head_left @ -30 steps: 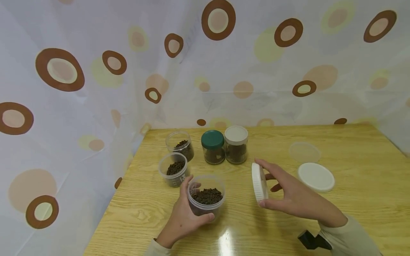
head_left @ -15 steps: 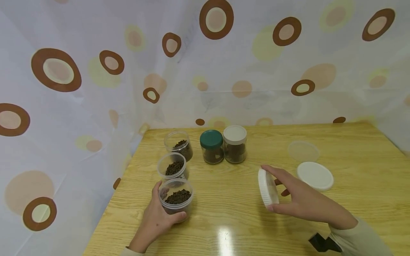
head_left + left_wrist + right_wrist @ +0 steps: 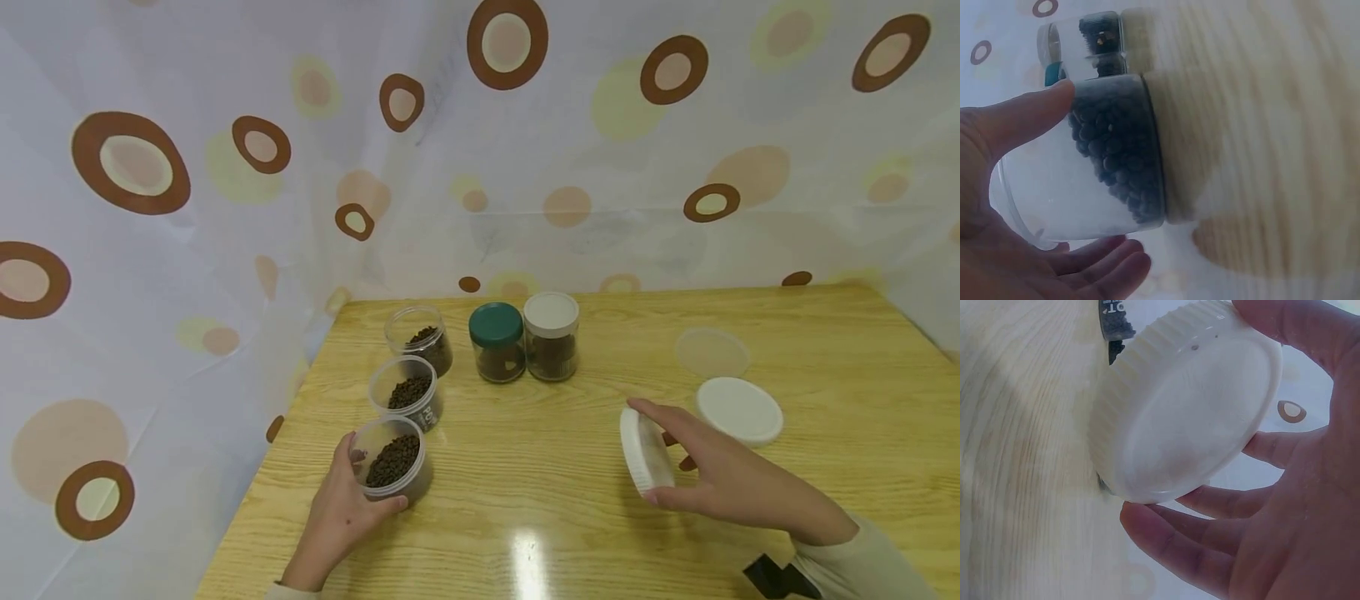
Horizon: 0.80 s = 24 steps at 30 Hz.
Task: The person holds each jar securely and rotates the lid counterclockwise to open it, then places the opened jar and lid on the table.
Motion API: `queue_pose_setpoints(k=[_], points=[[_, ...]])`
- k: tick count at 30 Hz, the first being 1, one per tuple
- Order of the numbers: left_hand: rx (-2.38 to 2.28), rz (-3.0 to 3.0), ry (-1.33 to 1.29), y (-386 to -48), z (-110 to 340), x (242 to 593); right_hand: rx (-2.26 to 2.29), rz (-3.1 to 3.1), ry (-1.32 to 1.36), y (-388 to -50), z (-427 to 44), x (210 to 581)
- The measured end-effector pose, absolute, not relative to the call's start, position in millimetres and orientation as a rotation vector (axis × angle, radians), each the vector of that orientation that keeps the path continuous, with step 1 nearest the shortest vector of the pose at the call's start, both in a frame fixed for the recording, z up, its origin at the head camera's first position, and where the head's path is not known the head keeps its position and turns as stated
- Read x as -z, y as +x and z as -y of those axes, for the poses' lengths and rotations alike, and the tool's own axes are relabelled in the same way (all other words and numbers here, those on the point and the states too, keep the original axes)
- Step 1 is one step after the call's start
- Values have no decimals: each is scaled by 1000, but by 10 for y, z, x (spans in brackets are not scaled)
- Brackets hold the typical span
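Note:
My left hand (image 3: pixel 337 508) grips a clear plastic jar (image 3: pixel 415 483) by its sides, thumb on the near side and fingers on the far side. Dark brown pellets (image 3: pixel 1113 144) lie sloped inside the lidless jar, whose base is at the table in the left wrist view. Behind it stands a second open jar (image 3: pixel 430 414) of pellets, and farther back a third open jar (image 3: pixel 441 357). On the right, my right hand (image 3: pixel 723 471) holds a white ribbed screw lid (image 3: pixel 645 454) on edge above the table, pinched between thumb and fingers at its rim.
Two closed jars stand together at the back: one with a green lid (image 3: pixel 496 325), one with a white lid (image 3: pixel 551 315). A flat white lid (image 3: pixel 738 409) and a translucent disc (image 3: pixel 712 353) lie on the wooden table (image 3: pixel 517 467) at right. A patterned sheet (image 3: pixel 450 150) hangs behind.
My left hand has carried the jar leftward, in front of the other open jars, and the pellets in it now slope. My right hand has moved slightly right and nearer with the lid.

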<state>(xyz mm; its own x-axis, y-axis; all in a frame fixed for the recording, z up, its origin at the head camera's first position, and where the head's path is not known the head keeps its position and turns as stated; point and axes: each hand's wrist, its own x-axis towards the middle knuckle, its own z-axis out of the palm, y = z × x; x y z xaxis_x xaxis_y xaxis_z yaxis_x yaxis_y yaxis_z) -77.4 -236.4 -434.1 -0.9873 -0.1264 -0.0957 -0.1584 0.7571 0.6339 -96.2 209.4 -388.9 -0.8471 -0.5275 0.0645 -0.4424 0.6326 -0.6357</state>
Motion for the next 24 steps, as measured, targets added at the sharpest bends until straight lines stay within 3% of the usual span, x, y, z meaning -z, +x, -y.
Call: queue_pose_setpoints(k=[11,18,24], points=[[-584,-3165,-130,-617,2298,4205,733,-2866,-798,-924,-2282,4016],[-784,-3463,276,-618,2113,4102,507,-2905,-722,-929,-2501,4137],[-1018,-3378,598,-714,1928,4023,454,-2975,-660,-902,-2660,4214]])
